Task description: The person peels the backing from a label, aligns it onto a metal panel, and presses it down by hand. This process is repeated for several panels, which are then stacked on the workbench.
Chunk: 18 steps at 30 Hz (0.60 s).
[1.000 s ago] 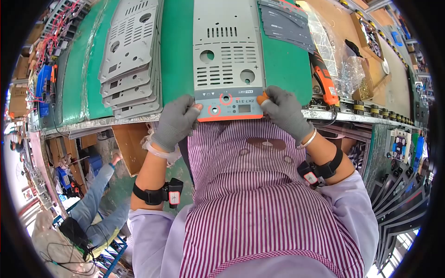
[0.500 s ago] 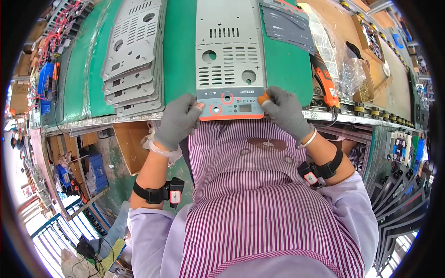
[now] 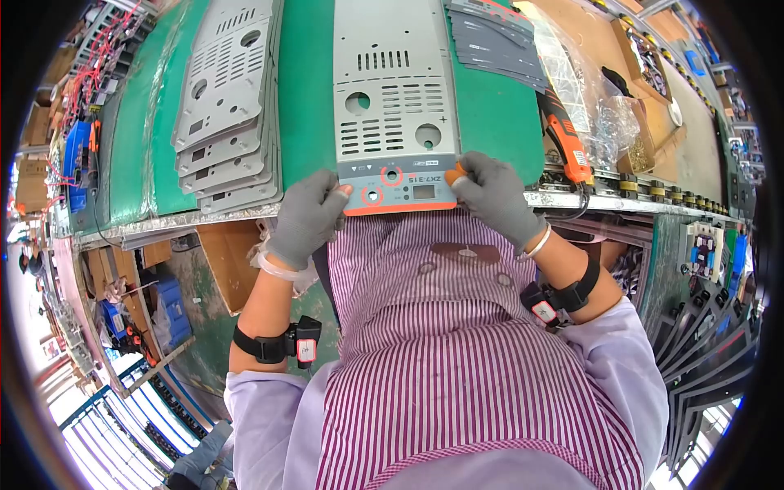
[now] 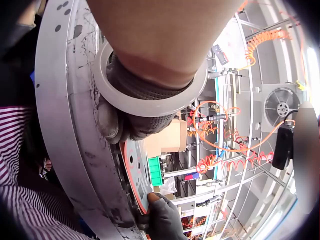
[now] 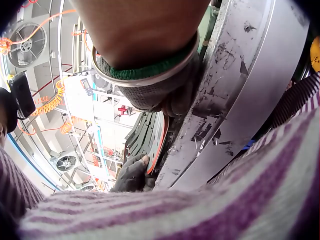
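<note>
In the head view a long grey metal panel (image 3: 392, 122) with slots and round holes lies on the green bench top, its near end at the front edge. A printed label (image 3: 398, 186), grey with an orange border and the marking ZK7-315, covers that end. My gloved left hand (image 3: 309, 216) pinches the left near corner, thumb on top. At the right near corner my gloved right hand (image 3: 496, 196) pinches with thumb and fingers. The fingers below the edge are hidden. In the left wrist view the orange edge (image 4: 132, 175) runs between both hands.
Several similar grey panels (image 3: 224, 106) are stacked at the left. Loose dark labels (image 3: 500, 49) lie fanned at the right. An orange power tool (image 3: 569, 143) with a cable rests beside clear plastic wrap (image 3: 608, 122). The bench's metal edge (image 3: 163, 219) runs along the front.
Both hands keep their grip on the panel's corners. The head view has shifted slightly. At lower left, a person's legs have moved down and mostly out of view.
</note>
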Each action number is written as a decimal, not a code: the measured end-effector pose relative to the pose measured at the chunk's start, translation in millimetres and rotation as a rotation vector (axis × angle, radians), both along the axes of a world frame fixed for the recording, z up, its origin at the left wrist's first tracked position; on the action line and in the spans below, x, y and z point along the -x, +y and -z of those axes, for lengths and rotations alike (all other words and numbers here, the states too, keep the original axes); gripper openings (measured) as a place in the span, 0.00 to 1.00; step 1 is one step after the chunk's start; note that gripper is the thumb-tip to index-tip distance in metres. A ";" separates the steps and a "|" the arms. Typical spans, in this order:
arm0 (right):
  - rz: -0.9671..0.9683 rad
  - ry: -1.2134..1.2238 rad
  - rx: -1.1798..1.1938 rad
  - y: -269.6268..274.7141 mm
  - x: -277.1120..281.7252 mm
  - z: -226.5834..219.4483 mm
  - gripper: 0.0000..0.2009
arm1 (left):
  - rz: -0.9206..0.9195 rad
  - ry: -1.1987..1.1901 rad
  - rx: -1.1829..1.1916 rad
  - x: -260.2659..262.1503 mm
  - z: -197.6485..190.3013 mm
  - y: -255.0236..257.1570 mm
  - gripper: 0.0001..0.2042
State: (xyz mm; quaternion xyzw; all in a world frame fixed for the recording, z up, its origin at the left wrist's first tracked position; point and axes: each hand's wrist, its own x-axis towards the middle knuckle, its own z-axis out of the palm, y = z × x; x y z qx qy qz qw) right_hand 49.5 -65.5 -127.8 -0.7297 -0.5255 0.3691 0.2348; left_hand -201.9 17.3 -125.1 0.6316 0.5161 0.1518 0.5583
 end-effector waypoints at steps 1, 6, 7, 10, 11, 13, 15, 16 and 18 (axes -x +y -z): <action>-0.012 -0.026 -0.009 0.1 0.0 0.6 0.16 | -0.008 0.007 0.017 -0.5 -1.6 0.2 0.09; -0.023 -0.063 -0.004 0.4 0.0 -0.6 0.16 | -0.004 0.043 0.011 -1.8 -2.9 0.2 0.09; -0.010 -0.038 0.005 0.1 0.8 -2.1 0.16 | -0.001 0.048 0.003 -2.1 -2.9 0.1 0.09; 0.000 -0.022 0.000 0.0 2.3 -5.0 0.16 | -0.005 0.045 -0.012 -2.4 -1.9 -0.4 0.09; -0.002 -0.026 -0.006 0.0 2.5 -5.5 0.16 | -0.002 0.048 -0.016 -2.3 -1.7 -0.4 0.09; -0.010 -0.049 -0.026 -0.2 2.3 -4.3 0.16 | 0.002 0.054 -0.024 -2.1 -1.2 -0.2 0.09; -0.005 -0.079 -0.078 -0.8 3.2 -0.5 0.14 | 0.005 0.054 -0.016 -1.6 -0.4 0.1 0.10; 0.003 -0.097 -0.121 -1.4 4.3 2.6 0.12 | 0.006 0.053 -0.012 -1.6 -0.6 0.2 0.10; -0.010 -0.142 -0.126 -1.0 5.0 2.0 0.12 | 0.014 0.111 -0.012 -3.7 -5.4 -0.1 0.09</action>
